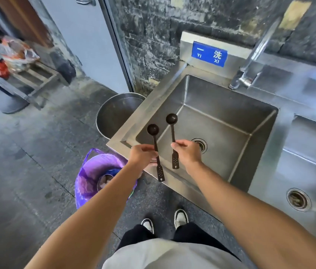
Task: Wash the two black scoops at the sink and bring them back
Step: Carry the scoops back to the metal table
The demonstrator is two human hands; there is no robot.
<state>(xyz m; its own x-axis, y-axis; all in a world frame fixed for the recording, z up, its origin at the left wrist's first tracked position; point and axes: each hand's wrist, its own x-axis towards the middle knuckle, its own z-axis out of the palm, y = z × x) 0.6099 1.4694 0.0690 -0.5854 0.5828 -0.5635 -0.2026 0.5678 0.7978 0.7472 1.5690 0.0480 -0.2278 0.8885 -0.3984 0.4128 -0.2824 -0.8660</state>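
— What is noted on the floor?
— A steel pot (114,115) beside a purple woven bag (91,177); a wooden rack (37,78) bearing bags by the door (87,35).
— On the wall?
— A blue sign (209,54).

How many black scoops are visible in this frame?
2. One scoop is pinched in the left hand over the sink's left rim; the other scoop is in the right hand, over the basin.

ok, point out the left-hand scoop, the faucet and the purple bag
left-hand scoop (153,129), head view, on its bowl
faucet (254,53), head view, on its spout
purple bag (87,183), head view, on its side wall
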